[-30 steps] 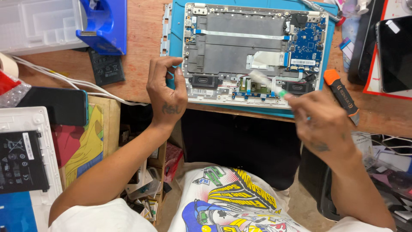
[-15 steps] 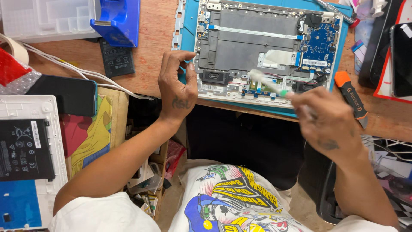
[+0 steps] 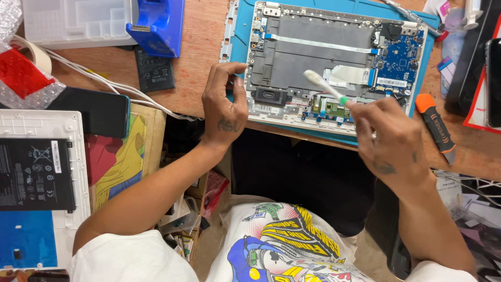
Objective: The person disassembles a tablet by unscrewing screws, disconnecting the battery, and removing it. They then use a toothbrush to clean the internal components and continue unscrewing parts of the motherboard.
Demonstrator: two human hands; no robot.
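Bright even overhead light, soft shadows under the desk edge, slight motion blur, mild edge distortion

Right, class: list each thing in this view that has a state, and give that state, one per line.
Laptop: back cover off, boards exposed, on blue mat.
Toothbrush: held in right hand, bristle end raised over laptop.
Left hand: fingers pressing laptop's left edge.
Orange-tipped tool: lying unused.
Black phone: screen dark.
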